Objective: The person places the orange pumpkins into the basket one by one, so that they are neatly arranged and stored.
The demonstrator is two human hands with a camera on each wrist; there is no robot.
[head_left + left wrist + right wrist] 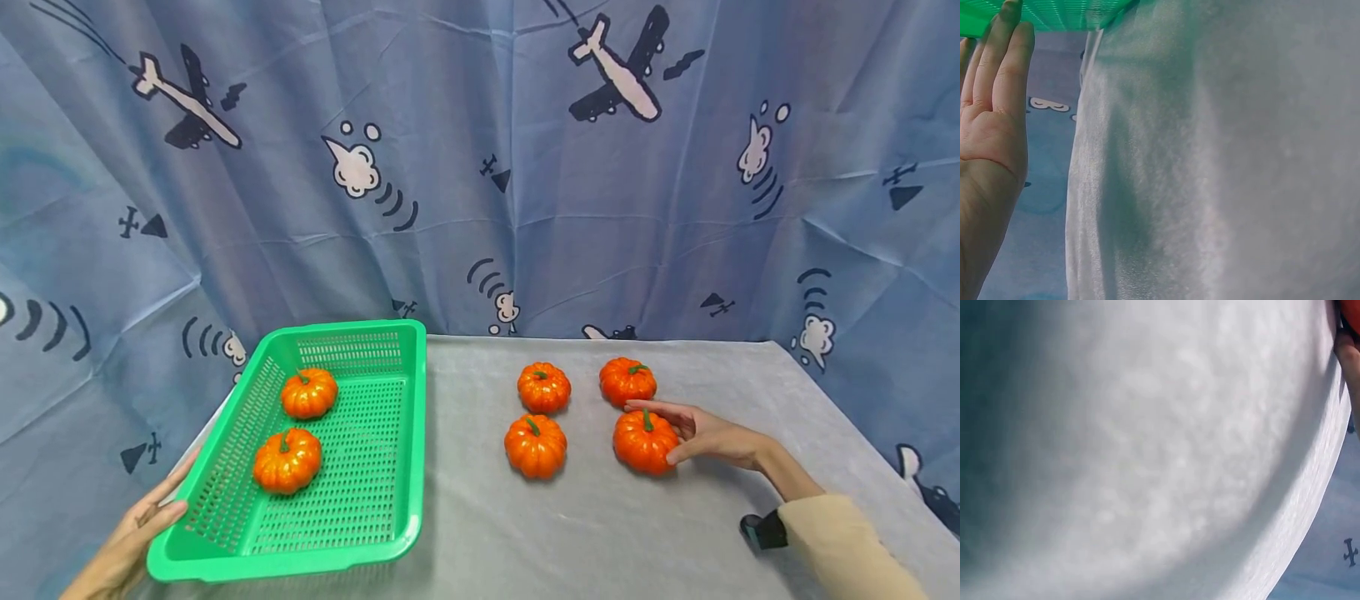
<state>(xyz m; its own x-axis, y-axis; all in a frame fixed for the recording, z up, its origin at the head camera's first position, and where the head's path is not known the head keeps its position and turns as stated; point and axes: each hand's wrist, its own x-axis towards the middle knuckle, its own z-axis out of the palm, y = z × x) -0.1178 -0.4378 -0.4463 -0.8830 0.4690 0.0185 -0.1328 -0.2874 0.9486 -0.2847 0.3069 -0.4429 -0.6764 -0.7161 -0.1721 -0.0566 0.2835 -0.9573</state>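
Observation:
My right hand (pixel 716 437) spans a small glossy orange pumpkin (pixel 643 446) with a green stem, thumb at its near side and fingers over its far side. In the right wrist view only a bit of that pumpkin (pixel 1351 315) shows at the top right corner, a finger against it. My left hand (pixel 138 533) touches the left side of a green plastic basket (pixel 416 417). The left wrist view shows its fingers (pixel 1013 75) extended straight up to the basket wall. Inside the basket sit two pumpkins, one farther back (pixel 309 394) and one nearer (pixel 287 461).
Three more pumpkins stand on the grey-white cloth of the table (pixel 480 517): one at the back middle (pixel 543 388), one in front of it (pixel 536 447), one just behind the right hand (pixel 626 381). A blue curtain (pixel 450 167) with printed airplanes hangs behind the table.

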